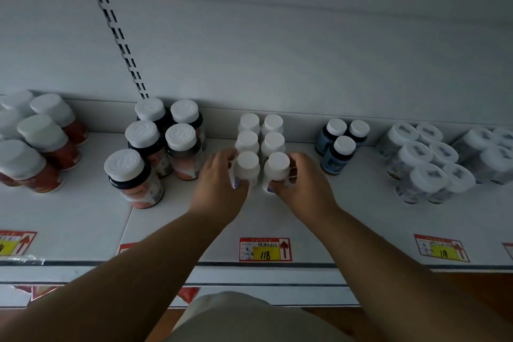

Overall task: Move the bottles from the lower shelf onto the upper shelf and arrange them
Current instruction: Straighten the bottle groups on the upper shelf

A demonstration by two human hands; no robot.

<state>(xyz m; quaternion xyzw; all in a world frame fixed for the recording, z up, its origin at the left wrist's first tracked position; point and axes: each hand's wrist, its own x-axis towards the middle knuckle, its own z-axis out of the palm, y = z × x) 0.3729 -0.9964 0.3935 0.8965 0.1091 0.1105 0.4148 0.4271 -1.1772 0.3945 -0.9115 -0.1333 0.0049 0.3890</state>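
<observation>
Several small white bottles with white caps stand in two columns on the white shelf (277, 216), running back to the rear wall. My left hand (219, 183) is wrapped around the front left white bottle (246, 166). Around the front right white bottle (277, 168), my right hand (302, 184) is closed. Both held bottles stand upright at the front of their columns, close behind the others (261, 133). Fingers hide the lower parts of both bottles.
Dark bottles with pink labels (155, 147) stand left of my hands, red-labelled ones (41, 147) farther left. Blue bottles (340, 144) and clear wrapped bottles (424, 164) stand to the right. Price tags (265, 249) line the shelf's front edge. A lower shelf edge (249, 290) shows below.
</observation>
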